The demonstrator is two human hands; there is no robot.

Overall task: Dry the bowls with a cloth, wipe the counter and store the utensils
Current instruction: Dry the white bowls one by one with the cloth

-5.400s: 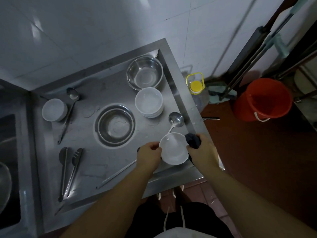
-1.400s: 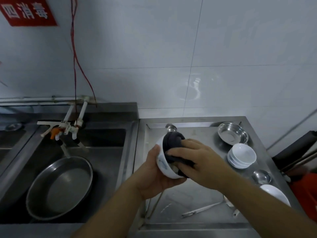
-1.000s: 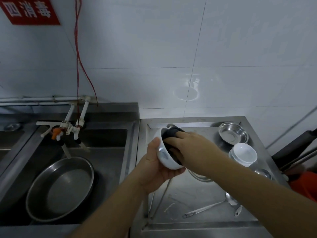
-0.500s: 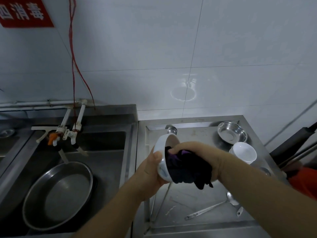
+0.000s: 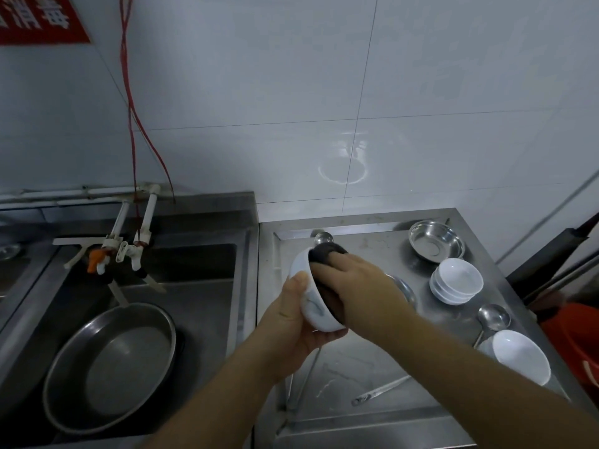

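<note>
My left hand (image 5: 291,322) grips a small white bowl (image 5: 312,306) from below, tilted on its side above the steel counter (image 5: 363,367). My right hand (image 5: 353,283) presses a dark cloth (image 5: 325,251) into the bowl, fingers curled over the cloth. A stack of white bowls (image 5: 455,280) stands at the right. Another white bowl (image 5: 522,356) sits near the counter's right edge. A ladle (image 5: 492,317) lies beside it, and a long utensil (image 5: 379,390) lies near the front. A spoon (image 5: 322,236) shows behind the cloth.
A steel bowl (image 5: 436,243) sits at the counter's back right. A second steel bowl (image 5: 405,288) is mostly hidden behind my right arm. The sink (image 5: 194,270) on the left holds a large steel pan (image 5: 110,367) under the taps (image 5: 129,247). A red bucket (image 5: 580,345) stands at far right.
The cloth, which hung out of the bowl half a second ago, is pushed back inside. My right hand has moved up over the bowl's rim.
</note>
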